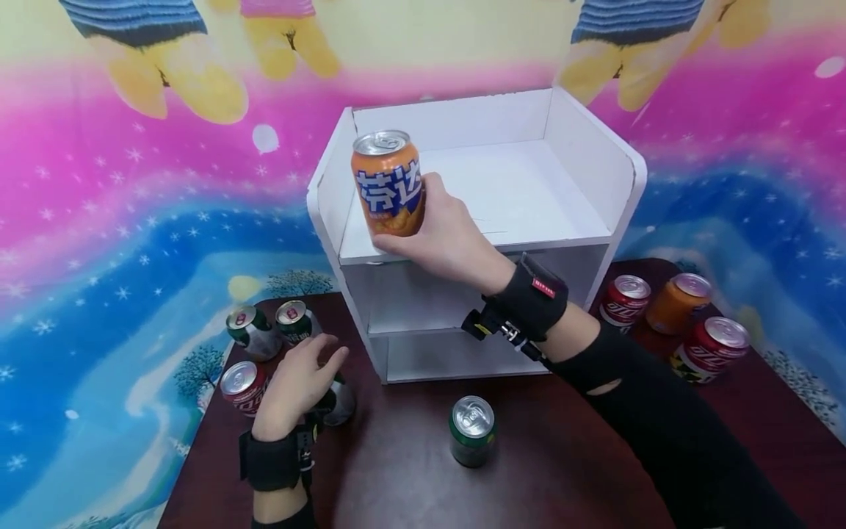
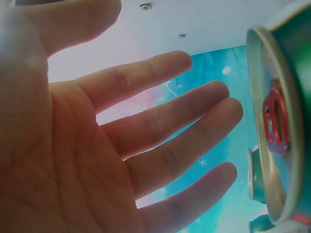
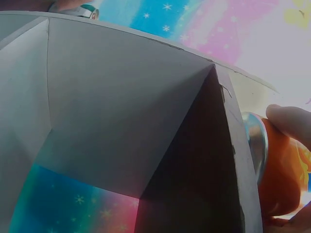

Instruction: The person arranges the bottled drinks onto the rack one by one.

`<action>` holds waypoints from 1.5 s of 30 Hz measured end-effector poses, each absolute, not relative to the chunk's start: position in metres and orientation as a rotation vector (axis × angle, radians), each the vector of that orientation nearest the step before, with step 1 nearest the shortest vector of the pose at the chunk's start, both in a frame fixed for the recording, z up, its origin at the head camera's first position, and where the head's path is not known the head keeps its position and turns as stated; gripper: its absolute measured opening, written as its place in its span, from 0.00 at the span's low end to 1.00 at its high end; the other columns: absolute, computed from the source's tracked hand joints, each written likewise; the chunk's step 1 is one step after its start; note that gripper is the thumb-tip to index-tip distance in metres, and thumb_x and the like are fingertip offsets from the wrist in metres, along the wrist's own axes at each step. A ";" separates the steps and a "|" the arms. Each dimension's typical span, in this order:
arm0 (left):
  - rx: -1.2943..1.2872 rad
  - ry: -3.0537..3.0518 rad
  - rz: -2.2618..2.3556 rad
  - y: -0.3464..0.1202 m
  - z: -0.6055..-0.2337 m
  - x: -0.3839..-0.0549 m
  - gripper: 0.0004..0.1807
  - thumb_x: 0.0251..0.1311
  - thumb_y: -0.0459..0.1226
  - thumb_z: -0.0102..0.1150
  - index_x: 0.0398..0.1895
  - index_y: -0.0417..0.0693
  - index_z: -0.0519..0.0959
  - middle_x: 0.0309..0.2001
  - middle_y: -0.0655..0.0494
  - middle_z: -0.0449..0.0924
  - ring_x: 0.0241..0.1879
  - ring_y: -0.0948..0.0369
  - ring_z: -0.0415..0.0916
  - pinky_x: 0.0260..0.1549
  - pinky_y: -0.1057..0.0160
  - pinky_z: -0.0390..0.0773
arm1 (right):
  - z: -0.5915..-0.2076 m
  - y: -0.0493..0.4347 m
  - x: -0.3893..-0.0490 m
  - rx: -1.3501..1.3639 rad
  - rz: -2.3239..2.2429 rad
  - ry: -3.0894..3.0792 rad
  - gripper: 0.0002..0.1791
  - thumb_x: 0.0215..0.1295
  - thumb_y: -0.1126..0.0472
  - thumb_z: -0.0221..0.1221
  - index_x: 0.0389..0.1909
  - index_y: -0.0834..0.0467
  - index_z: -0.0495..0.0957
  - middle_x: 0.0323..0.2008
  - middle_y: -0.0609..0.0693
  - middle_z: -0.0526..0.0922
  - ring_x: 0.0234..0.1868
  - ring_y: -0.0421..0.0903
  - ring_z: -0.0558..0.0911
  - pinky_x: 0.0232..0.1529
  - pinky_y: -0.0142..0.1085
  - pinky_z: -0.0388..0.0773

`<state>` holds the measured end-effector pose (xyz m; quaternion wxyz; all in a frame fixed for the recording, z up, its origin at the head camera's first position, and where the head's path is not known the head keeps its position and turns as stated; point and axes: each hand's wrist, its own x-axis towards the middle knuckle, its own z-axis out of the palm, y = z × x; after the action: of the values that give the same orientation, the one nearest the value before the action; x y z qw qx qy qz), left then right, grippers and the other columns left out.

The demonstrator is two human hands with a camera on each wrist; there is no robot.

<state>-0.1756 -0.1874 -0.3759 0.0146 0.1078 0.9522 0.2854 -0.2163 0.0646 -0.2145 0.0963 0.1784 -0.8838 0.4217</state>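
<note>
A right hand [image 1: 449, 231] grips an orange can [image 1: 386, 187] upright at the left front of a white shelf's [image 1: 515, 191] top board, thumb and fingers curled about its sides; whether its base touches the board cannot be told. The left hand [image 1: 297, 382], empty, spreads its relaxed fingers over the left side of the dark table [image 1: 396, 477], near a green can [image 1: 340, 404] that it partly hides. Beside that hand stands a red can [image 1: 243, 386], with two more green cans [image 1: 256, 334] behind. A lone can [image 1: 472, 433] with a green rim stands in front of the shelf. To the shelf's right, a second orange can [image 1: 675, 307] is grouped with two red ones [image 1: 710, 349]. Black straps [image 1: 534, 297] circle both wrists, and a pink-and-blue backdrop [image 1: 99, 257] dotted with snowflakes hangs behind the scene.
</note>
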 end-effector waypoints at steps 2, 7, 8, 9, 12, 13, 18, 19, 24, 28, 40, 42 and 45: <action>0.326 2.954 0.893 -0.187 -0.376 -0.175 0.27 0.69 0.53 0.45 0.61 0.43 0.71 0.57 0.42 0.72 0.54 0.48 0.72 0.49 0.45 0.72 | -0.215 0.063 -0.216 0.532 1.240 -2.623 0.42 0.54 0.47 0.68 0.61 0.59 0.56 0.54 0.52 0.72 0.49 0.43 0.75 0.50 0.37 0.74; 0.321 2.959 0.897 -0.185 -0.377 -0.175 0.27 0.69 0.52 0.46 0.60 0.43 0.72 0.57 0.42 0.72 0.54 0.48 0.71 0.49 0.45 0.71 | -0.215 0.061 -0.216 0.550 1.224 -2.608 0.41 0.54 0.48 0.68 0.61 0.60 0.56 0.53 0.52 0.72 0.49 0.43 0.75 0.50 0.37 0.75; 0.324 2.962 0.896 -0.184 -0.377 -0.176 0.27 0.69 0.52 0.46 0.60 0.43 0.72 0.57 0.42 0.72 0.54 0.47 0.71 0.49 0.45 0.71 | -0.216 0.061 -0.216 0.550 1.223 -2.607 0.41 0.54 0.48 0.68 0.60 0.60 0.56 0.53 0.52 0.72 0.49 0.43 0.75 0.50 0.37 0.75; 0.324 2.962 0.897 -0.184 -0.378 -0.176 0.26 0.69 0.52 0.46 0.59 0.43 0.72 0.57 0.42 0.73 0.54 0.47 0.71 0.49 0.45 0.71 | -0.216 0.061 -0.217 0.548 1.216 -2.608 0.41 0.54 0.48 0.68 0.60 0.60 0.56 0.53 0.52 0.72 0.49 0.43 0.75 0.50 0.37 0.75; 0.322 2.956 0.901 -0.182 -0.382 -0.176 0.26 0.69 0.52 0.46 0.59 0.43 0.72 0.56 0.43 0.73 0.54 0.48 0.72 0.49 0.45 0.72 | -0.218 0.060 -0.218 0.546 1.203 -2.616 0.40 0.54 0.48 0.68 0.60 0.60 0.56 0.52 0.52 0.72 0.49 0.43 0.75 0.50 0.37 0.75; 0.323 2.953 0.907 -0.181 -0.383 -0.176 0.26 0.69 0.52 0.46 0.59 0.43 0.72 0.56 0.43 0.73 0.53 0.48 0.72 0.48 0.46 0.72 | -0.218 0.060 -0.220 0.553 1.199 -2.621 0.41 0.54 0.48 0.68 0.60 0.60 0.56 0.52 0.52 0.72 0.50 0.43 0.75 0.50 0.38 0.75; 0.315 2.952 0.924 -0.178 -0.382 -0.174 0.26 0.69 0.51 0.47 0.59 0.43 0.72 0.56 0.43 0.73 0.53 0.49 0.72 0.49 0.46 0.72 | -0.220 0.063 -0.227 0.611 1.232 -2.667 0.46 0.54 0.47 0.68 0.65 0.60 0.53 0.56 0.51 0.69 0.52 0.42 0.73 0.54 0.38 0.72; 0.311 2.955 0.926 -0.179 -0.381 -0.174 0.26 0.69 0.51 0.47 0.59 0.43 0.72 0.55 0.43 0.73 0.53 0.49 0.72 0.49 0.46 0.72 | -0.220 0.065 -0.228 0.628 1.259 -2.674 0.47 0.54 0.48 0.68 0.67 0.59 0.52 0.57 0.51 0.69 0.53 0.42 0.73 0.54 0.39 0.71; 0.309 2.958 0.917 -0.183 -0.379 -0.172 0.25 0.69 0.51 0.47 0.60 0.43 0.72 0.55 0.43 0.73 0.52 0.49 0.73 0.48 0.46 0.73 | -0.215 0.070 -0.229 0.655 1.356 -2.727 0.46 0.57 0.53 0.66 0.69 0.58 0.49 0.60 0.50 0.68 0.56 0.43 0.71 0.56 0.40 0.69; 0.324 2.967 0.917 -0.182 -0.377 -0.175 0.26 0.68 0.51 0.48 0.59 0.43 0.72 0.55 0.42 0.73 0.52 0.48 0.73 0.48 0.45 0.73 | -0.211 0.074 -0.227 0.649 1.380 -2.752 0.41 0.59 0.55 0.64 0.67 0.57 0.52 0.60 0.50 0.68 0.57 0.43 0.70 0.58 0.40 0.68; 0.327 2.966 0.877 -0.179 -0.373 -0.176 0.26 0.68 0.52 0.47 0.60 0.43 0.72 0.57 0.42 0.72 0.54 0.47 0.72 0.49 0.44 0.72 | -0.209 0.068 -0.226 0.672 1.276 -2.737 0.40 0.58 0.54 0.65 0.66 0.59 0.54 0.59 0.51 0.70 0.56 0.43 0.72 0.57 0.38 0.70; 0.318 2.970 0.874 -0.180 -0.374 -0.176 0.27 0.68 0.52 0.47 0.60 0.43 0.72 0.57 0.42 0.73 0.55 0.47 0.71 0.50 0.44 0.72 | -0.210 0.066 -0.226 0.664 1.261 -2.734 0.40 0.58 0.53 0.66 0.65 0.59 0.54 0.59 0.51 0.70 0.56 0.43 0.72 0.56 0.38 0.70; 0.317 2.964 0.879 -0.181 -0.375 -0.175 0.27 0.68 0.52 0.47 0.60 0.42 0.72 0.56 0.42 0.73 0.54 0.47 0.71 0.50 0.44 0.72 | -0.212 0.063 -0.225 0.646 1.239 -2.731 0.41 0.58 0.53 0.66 0.65 0.60 0.55 0.59 0.52 0.71 0.55 0.43 0.73 0.56 0.38 0.71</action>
<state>-0.1754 -0.1809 -0.3750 0.0169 0.1020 0.9536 0.2829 -0.2246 0.0627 -0.2117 0.0368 0.2105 -0.8896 0.4036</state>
